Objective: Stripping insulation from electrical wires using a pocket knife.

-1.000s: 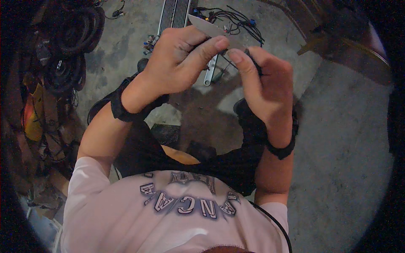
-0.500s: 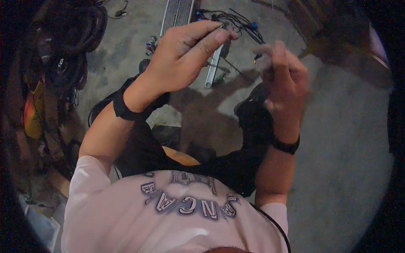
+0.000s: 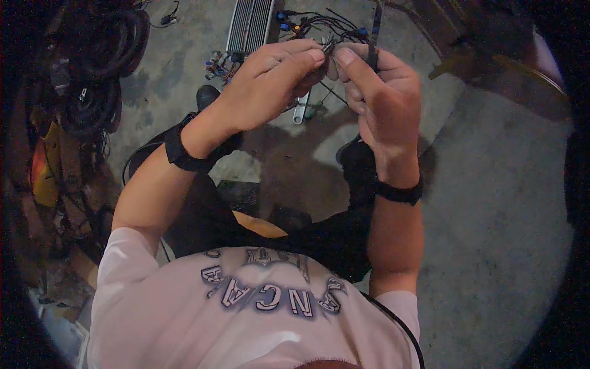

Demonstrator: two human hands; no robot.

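My left hand [image 3: 270, 83] is closed, thumb and forefinger pinching a small bunch of thin wire ends [image 3: 327, 44] with a metallic glint; what lies inside the fingers is hidden. Close against it on the right, my right hand [image 3: 384, 92] is also closed, its thumb tip pressed to the forefinger beside the wires. A narrow black strip [image 3: 376, 27] runs up from between the right fingers. Whether the right fingertips also touch the wire ends, I cannot tell.
On the concrete floor ahead lie a silver finned metal unit [image 3: 251, 27], a tangle of black cables with blue connectors [image 3: 326, 23], a bundle of coloured wires [image 3: 222, 66] and a wrench-like metal bar [image 3: 300, 114]. Coiled black hoses [image 3: 92, 92] lie at left.
My right hand has moved left and slightly up, meeting the left hand at the wire ends. The black strip now stands out above the right fingers. My left hand stays nearly in place.
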